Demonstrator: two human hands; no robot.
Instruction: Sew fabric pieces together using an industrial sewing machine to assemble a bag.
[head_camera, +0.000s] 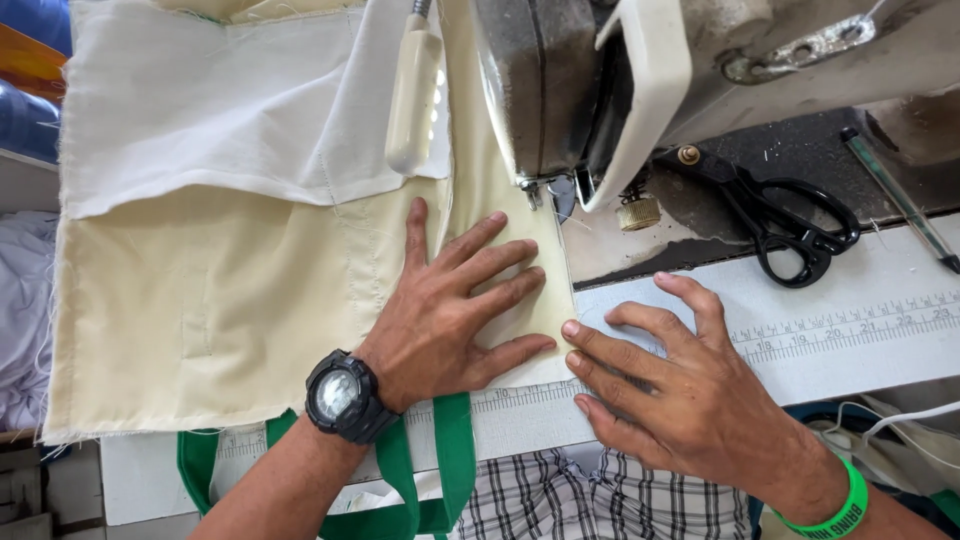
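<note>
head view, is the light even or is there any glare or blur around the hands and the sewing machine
Head view: bright, soft daylight, with only faint shadows under the left hand and right hand on the cream fabric. Head view: the white lamp looks washed out, and the sewing machine at the top edge is slightly soft. Head view: the hands, scissors and ruler marks are sharp.

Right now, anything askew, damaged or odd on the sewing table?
Nothing damaged. The cream fabric has raw, frayed edges at its left and bottom. Black scissors lie open by the sewing machine. The left hand lies flat on the fabric; the right hand fingertips touch its edge.
</note>
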